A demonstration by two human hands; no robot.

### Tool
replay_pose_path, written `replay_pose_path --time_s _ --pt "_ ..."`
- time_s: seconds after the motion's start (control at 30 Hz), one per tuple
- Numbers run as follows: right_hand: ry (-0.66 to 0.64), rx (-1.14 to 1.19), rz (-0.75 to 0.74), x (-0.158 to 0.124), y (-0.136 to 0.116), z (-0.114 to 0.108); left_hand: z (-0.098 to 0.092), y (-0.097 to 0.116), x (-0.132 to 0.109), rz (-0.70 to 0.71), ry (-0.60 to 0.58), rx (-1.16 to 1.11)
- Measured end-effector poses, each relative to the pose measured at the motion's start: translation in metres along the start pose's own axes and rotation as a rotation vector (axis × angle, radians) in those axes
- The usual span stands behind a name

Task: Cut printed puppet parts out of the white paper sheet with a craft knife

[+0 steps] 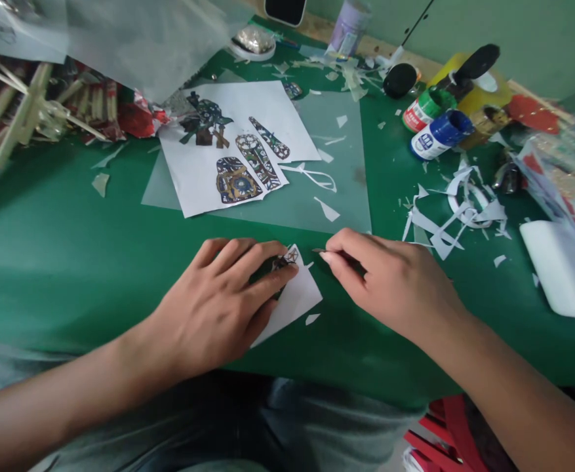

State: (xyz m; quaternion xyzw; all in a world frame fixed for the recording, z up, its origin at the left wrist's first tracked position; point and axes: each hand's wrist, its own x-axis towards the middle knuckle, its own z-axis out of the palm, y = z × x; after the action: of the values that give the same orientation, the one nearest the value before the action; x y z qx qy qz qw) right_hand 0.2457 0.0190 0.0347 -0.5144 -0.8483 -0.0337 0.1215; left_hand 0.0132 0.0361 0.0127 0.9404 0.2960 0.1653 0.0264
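Note:
My left hand (228, 295) lies with its fingers stretched over a small piece of white paper (301, 294), pressing it to the green tabletop. Part of a dark printed pattern (292, 254) shows at the paper's upper corner, and the rest is under my fingers. Just right of the paper, my right hand (385, 275) is closed in a pinch on a small blade (318, 250). Only the blade's thin dark tip shows, pointing left, apart from the paper. A white paper scrap (312, 318) lies below.
Ahead, a white sheet (193, 193) with patterned cut-outs rests on a translucent sheet (351, 196). Paint bottles (437, 141), paper offcuts (439, 229) and a white block (560, 269) are on the right. Wooden sticks (26, 118) and plastic bags (144, 46) crowd the left.

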Motion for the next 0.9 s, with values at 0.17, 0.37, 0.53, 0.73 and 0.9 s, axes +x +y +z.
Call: replay_pose_path --time_s 0.17,0.37,0.53,0.73,0.9 --pt "-0.006 0.025 0.023 -0.002 -0.003 0.0 -0.015 -0.035 0.016 0.16 -0.154 -0.02" --pt "-0.071 0.0 0.003 -0.006 -0.018 0.004 -0.019 -0.028 0.012 0.168 -0.134 0.06" --pt "-0.086 -0.078 -0.013 -0.005 -0.023 0.005 -0.006 -0.006 -0.004 0.063 0.068 0.121" --pt "-0.098 -0.084 -0.028 0.0 -0.022 0.004 -0.001 0.0 -0.006 0.021 0.058 0.121" --pt "-0.111 -0.075 -0.036 0.001 -0.019 0.004 -0.001 -0.002 -0.007 0.033 0.076 0.109"
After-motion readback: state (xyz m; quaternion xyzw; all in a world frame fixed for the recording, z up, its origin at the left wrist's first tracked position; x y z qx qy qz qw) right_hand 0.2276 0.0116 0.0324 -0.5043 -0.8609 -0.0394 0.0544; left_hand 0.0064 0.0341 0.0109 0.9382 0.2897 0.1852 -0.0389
